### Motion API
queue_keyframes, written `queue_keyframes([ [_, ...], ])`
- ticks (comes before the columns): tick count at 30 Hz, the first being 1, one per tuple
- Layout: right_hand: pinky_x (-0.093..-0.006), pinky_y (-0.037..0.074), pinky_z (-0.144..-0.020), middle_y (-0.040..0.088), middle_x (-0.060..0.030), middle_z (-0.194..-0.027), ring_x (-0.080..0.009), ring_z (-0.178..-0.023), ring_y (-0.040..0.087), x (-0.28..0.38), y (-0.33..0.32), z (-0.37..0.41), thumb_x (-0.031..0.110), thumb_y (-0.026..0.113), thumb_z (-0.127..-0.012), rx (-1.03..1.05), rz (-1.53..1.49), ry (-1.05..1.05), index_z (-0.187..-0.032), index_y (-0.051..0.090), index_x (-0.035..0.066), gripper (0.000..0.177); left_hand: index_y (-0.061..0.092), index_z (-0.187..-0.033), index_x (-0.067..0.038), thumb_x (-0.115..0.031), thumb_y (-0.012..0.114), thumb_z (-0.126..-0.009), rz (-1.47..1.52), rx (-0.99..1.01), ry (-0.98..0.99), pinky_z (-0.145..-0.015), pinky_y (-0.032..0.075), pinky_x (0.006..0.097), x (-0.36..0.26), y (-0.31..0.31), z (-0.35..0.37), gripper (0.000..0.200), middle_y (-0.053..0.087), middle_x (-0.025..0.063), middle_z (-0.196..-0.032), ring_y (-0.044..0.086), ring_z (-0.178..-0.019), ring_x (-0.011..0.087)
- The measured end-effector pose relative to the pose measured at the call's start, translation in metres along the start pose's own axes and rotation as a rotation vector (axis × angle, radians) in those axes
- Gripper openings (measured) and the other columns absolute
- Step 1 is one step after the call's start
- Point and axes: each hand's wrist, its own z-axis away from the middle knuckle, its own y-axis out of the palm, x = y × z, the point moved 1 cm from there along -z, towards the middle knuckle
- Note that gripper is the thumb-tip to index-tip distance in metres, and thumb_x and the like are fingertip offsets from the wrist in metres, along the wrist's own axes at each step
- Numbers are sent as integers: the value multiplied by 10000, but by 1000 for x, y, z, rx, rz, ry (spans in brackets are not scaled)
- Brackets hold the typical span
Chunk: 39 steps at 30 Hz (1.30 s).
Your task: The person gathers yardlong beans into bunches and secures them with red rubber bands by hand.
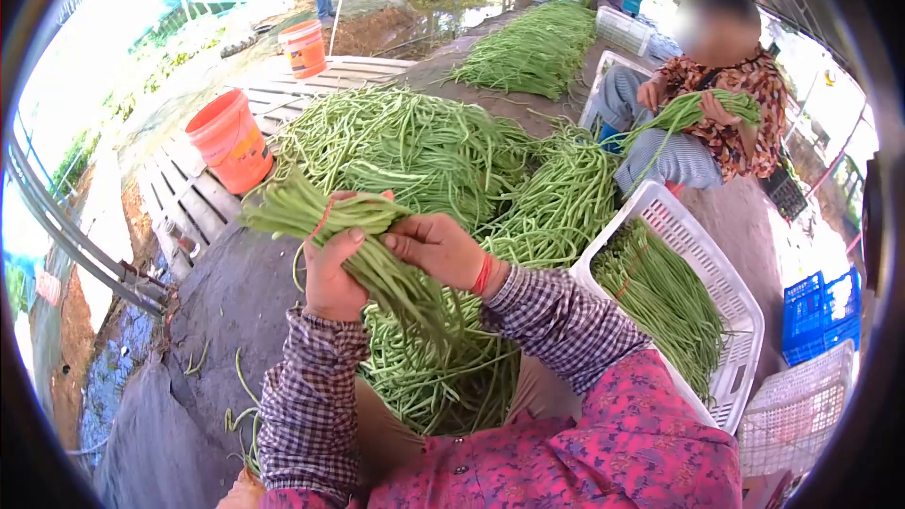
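A bunch of green long beans [401, 283] is held up in front of me, tilted, with a red band [321, 219] around its upper part. My left hand [336, 275] is wrapped round the bunch just below that band. From the other side, my right hand [443, 247] grips the beans lower down, thumb against the stems, with a red band on its wrist. Loose long beans [405, 146] form a large pile beyond my hands. More loose beans [443, 372] lie between my knees, under the held bunch.
To my right stands a white crate [745, 320] with bundled beans. A seated person [721, 123] holds beans beyond it. Orange buckets [231, 146] stand on slats at left. Blue crates [818, 316] sit at far right. Another bean pile [528, 47] and two more people are farther back.
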Motion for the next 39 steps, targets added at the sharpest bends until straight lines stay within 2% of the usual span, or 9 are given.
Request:
queue_keyframes([
  [2, -206, 474, -691, 662, -38, -825, -52, -744, 560, -13, -9, -8, 205, 578, -917, 25, 185, -107, -1042, 635, -6, 252, 461, -1143, 24, 1, 535, -760, 176, -74, -40, -996, 409, 466, -3, -10, -3, 391, 584, 182, -1072, 517, -1150, 349],
  [7, -190, 364, -507, 557, 34, -666, -27, -554, 447, 5, -32, -1, 233, 566, -925, 165, 127, 208, -896, 644, 34, 216, 491, -1142, 17, -34, 537, -756, 212, -98, -37, -974, 427, 485, -11, -15, -4, 392, 585, 206, -1097, 491, -1175, 362],
  [15, -182, 309, -441, 453, 66, -592, -30, -469, 345, 6, -63, 17, 224, 561, -917, 194, 241, 415, -876, 615, 50, 186, 484, -1183, 9, -156, 547, -764, 152, -250, 117, -932, 465, 490, -31, -28, -11, 454, 574, 221, -1138, 569, -1049, 360],
  [21, -202, 294, -367, 397, 50, -560, -60, -431, 339, 14, -76, 17, 197, 465, -940, -251, -716, 105, -704, 514, 96, 262, 431, -1258, 4, -148, 548, -763, 125, -174, 270, -968, 434, 493, -55, -46, -11, 531, 555, 208, -1188, 540, -1101, 351],
  [23, -210, 281, -348, 405, 44, -562, -66, -419, 343, 9, -54, 15, 179, 486, -929, 97, -546, -4, -667, 480, 104, 273, 444, -1223, -10, -91, 533, -739, 137, -163, 240, -1021, 390, 483, -47, -29, -9, 499, 551, 175, -1178, 507, -1151, 335],
  [26, -196, 297, -373, 454, 58, -576, -34, -426, 364, 8, -14, 12, 217, 593, -897, 24, -291, 117, -819, 585, 71, 166, 469, -1164, -31, -49, 516, -709, 167, -99, 240, -1062, 349, 472, -35, -21, -11, 458, 549, 133, -1118, 471, -1194, 316],
  [31, -189, 425, -631, 543, 56, -731, -44, -696, 501, -10, 18, 0, 95, 771, -748, -23, -39, -116, -889, 606, 39, 224, 478, -1130, -37, 1, 510, -659, 144, -20, 183, -1102, 297, 467, -26, -9, -9, 474, 533, 99, -1073, 444, -1218, 311],
  [38, -201, 426, -620, 580, 46, -771, -43, -686, 504, -17, -11, -2, 47, 747, -755, 73, -277, 95, -863, 619, 41, 168, 484, -1138, -30, -1, 508, -652, 294, 55, 104, -1096, 304, 478, -15, -11, -9, 487, 535, 110, -1073, 440, -1216, 323],
  [39, -208, 429, -617, 578, 42, -771, -47, -686, 509, -18, -9, -4, 29, 735, -753, 17, -236, -13, -857, 623, 42, 153, 483, -1141, -30, -1, 509, -652, 282, 34, 54, -1093, 308, 478, -16, -9, -8, 490, 536, 112, -1073, 439, -1217, 322],
])
